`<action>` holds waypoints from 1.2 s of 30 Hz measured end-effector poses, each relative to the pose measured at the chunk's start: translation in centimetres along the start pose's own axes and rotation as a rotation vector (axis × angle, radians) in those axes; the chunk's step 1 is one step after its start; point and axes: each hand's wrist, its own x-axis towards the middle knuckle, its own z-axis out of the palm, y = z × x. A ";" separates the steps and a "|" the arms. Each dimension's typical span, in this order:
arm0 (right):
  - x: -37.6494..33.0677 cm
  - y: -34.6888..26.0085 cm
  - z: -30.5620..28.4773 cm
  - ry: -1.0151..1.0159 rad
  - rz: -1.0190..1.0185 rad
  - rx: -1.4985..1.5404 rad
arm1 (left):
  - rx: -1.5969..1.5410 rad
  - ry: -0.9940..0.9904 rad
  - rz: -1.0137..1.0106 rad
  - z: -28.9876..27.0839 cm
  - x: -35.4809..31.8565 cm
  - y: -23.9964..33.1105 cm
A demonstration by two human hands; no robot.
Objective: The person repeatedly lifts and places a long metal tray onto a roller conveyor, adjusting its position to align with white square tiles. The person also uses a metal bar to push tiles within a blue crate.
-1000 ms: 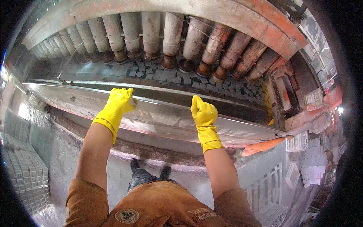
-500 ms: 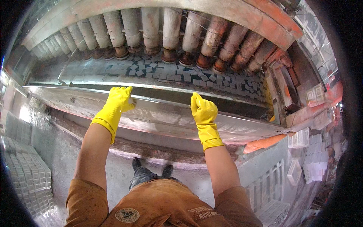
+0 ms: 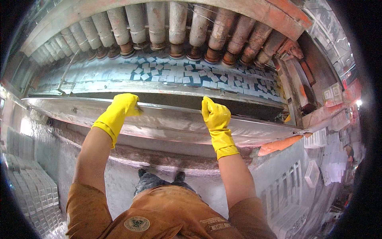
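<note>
Both gloved grips, left hand (image 3: 119, 109) and right hand (image 3: 215, 115), closed over the near rim of the long metal tray (image 3: 167, 123), lying crosswise, hands evenly spaced.

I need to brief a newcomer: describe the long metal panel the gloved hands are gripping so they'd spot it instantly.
Below the row of rusty cylindrical rollers and the bed of small white tiles runs a long shiny curved sheet-metal panel. Unlike its neighbours, it is smooth, and both yellow-gloved hands, left hand and right hand, grip its upper edge.
</note>
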 end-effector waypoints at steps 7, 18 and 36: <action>-0.2 -0.4 0.2 0.036 -0.005 -0.028 | -0.055 0.031 0.151 0.8 1.5 -1.4; -0.3 -1.3 0.1 -0.054 0.062 -0.171 | -0.176 -0.218 0.331 0.5 3.7 -3.0; 0.3 -1.2 0.4 0.033 0.046 -0.118 | -0.303 -0.149 0.392 1.5 5.0 -3.6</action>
